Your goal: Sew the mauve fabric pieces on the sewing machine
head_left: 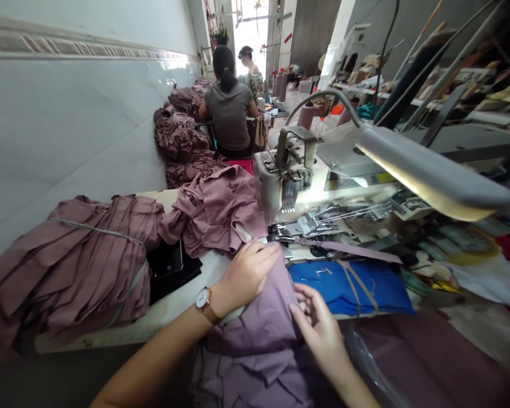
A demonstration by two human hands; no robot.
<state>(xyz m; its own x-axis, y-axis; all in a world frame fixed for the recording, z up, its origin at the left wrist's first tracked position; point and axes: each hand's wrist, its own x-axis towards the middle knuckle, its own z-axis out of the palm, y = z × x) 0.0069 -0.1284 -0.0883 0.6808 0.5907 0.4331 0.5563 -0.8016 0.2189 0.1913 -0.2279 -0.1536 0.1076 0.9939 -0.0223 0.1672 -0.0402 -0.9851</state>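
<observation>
The right hand [318, 323] pinches an edge of the mauve cloth [270, 323] at the white desk [210, 277]; the left hand [246, 272] lies on it — whether that grip is closed, I cannot tell — near the pale metal sewing machine [267, 184]. Beyond sits a grey-shirted person [230, 116].

No text, label, brand, number or sign can be read with certainty. Clock positions are taken from the centre of the view. Wristwatch [203, 297], 7 o'clock: pale round dial, hour marks too small to read. Smartphone [174, 259], 8 o'clock: dark face, no wording legible. Sewing machine [272, 181], 1 to 3 o'clock: any maker's marking is indistinct. Red patch [288, 38] on the upright near the doorway, just past 12 o'clock: possibly a sign, content illegible. Yellow-and-red wrapper [442, 282], towards 4 o'clock: any print is lost in blur.
</observation>
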